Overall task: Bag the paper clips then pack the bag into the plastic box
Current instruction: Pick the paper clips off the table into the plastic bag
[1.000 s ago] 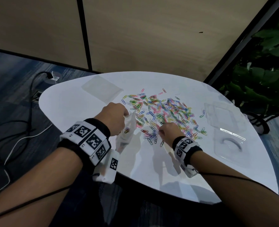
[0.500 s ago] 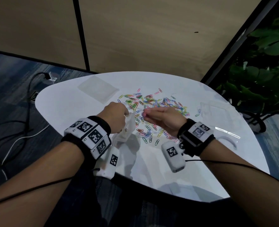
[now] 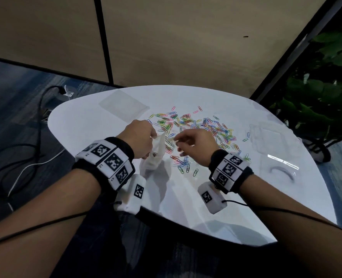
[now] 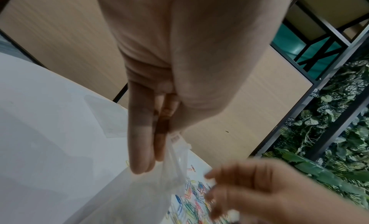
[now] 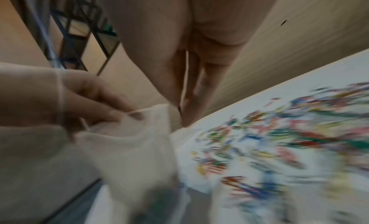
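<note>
Left hand (image 3: 139, 141) is pinching the mouth of the thin clear plastic bag (image 3: 155, 155) just above the white table (image 3: 216, 197), right hand (image 3: 196, 144) brings pinched-together fingers over, presumably with some colourful paper clips (image 3: 196, 125), so I'd keep that mouth wide and drop them deep.

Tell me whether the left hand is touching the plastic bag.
Touching. The left wrist view shows the left hand pinching the plastic bag at its top edge, the bag hanging below its fingers.
</note>
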`<state>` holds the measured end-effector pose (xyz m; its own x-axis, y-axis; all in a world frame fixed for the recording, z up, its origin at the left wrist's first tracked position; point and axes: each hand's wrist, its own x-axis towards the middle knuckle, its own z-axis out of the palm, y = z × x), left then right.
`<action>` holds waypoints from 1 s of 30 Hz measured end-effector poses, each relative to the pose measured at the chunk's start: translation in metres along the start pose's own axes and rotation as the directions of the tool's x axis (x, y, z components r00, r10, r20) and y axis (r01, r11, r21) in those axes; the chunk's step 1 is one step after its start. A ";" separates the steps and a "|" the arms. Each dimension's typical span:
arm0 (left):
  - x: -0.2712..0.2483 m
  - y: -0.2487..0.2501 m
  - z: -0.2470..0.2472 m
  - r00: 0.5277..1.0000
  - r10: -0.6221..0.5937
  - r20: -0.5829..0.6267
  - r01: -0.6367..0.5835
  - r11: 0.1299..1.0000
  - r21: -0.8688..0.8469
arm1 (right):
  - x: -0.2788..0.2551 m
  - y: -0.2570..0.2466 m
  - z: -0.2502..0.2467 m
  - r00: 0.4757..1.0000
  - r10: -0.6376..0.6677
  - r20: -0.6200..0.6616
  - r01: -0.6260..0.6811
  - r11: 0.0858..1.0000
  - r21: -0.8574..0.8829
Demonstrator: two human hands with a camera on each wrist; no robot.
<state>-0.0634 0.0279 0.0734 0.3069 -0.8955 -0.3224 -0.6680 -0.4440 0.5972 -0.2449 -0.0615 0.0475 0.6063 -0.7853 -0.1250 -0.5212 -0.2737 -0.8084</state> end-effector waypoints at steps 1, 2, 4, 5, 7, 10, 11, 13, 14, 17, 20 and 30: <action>0.000 -0.002 -0.002 1.000 -0.007 -0.003 0.007 1.000 0.002 | 0.000 0.014 -0.007 0.997 0.079 0.027 -0.074 0.987 -0.139; 0.000 -0.004 -0.003 1.000 -0.012 -0.004 0.012 1.000 0.005 | -0.001 0.031 -0.012 0.981 0.185 0.062 -0.158 0.938 -0.308; 0.000 -0.008 -0.007 1.000 -0.019 -0.007 0.019 1.000 0.006 | -0.008 0.066 -0.017 0.919 0.384 0.089 -0.281 0.797 -0.534; 0.000 -0.009 -0.008 1.000 -0.021 -0.009 0.021 1.000 0.004 | -0.012 0.081 -0.015 0.896 0.436 0.082 -0.317 0.758 -0.570; -0.002 -0.011 -0.010 1.000 -0.021 -0.018 0.021 1.000 0.003 | -0.017 0.101 -0.004 0.887 0.459 0.053 -0.354 0.749 -0.560; -0.008 -0.016 -0.012 0.999 -0.020 -0.029 0.020 1.000 -0.003 | -0.008 0.108 0.024 0.921 0.389 -0.031 -0.361 0.818 -0.447; -0.009 -0.019 -0.014 0.999 -0.023 -0.033 0.023 1.000 -0.006 | -0.001 0.107 0.033 0.930 0.362 -0.058 -0.352 0.838 -0.417; -0.010 -0.024 -0.017 0.999 -0.030 -0.043 0.030 1.000 -0.011 | 0.012 0.102 0.044 0.939 0.331 -0.091 -0.340 0.858 -0.384; -0.009 -0.026 -0.018 0.998 -0.034 -0.046 0.034 0.999 -0.013 | 0.019 0.101 0.046 0.939 0.326 -0.107 -0.341 0.860 -0.380; -0.008 -0.030 -0.022 0.998 -0.037 -0.046 0.037 0.999 -0.014 | 0.034 0.102 0.046 0.942 0.300 -0.150 -0.336 0.836 -0.434; -0.007 -0.028 -0.021 0.999 -0.028 -0.034 0.028 1.000 -0.009 | 0.042 0.099 0.043 0.962 0.239 -0.132 -0.273 0.814 -0.514; -0.005 -0.021 -0.015 1.000 -0.015 -0.019 0.016 1.000 0.018 | 0.046 0.087 0.043 0.995 0.099 0.030 -0.033 0.578 -0.815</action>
<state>-0.0412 0.0412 0.0737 0.3301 -0.8890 -0.3174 -0.6754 -0.4573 0.5785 -0.2365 -0.0979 -0.0530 0.5698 -0.7913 -0.2218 -0.8107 -0.5854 0.0057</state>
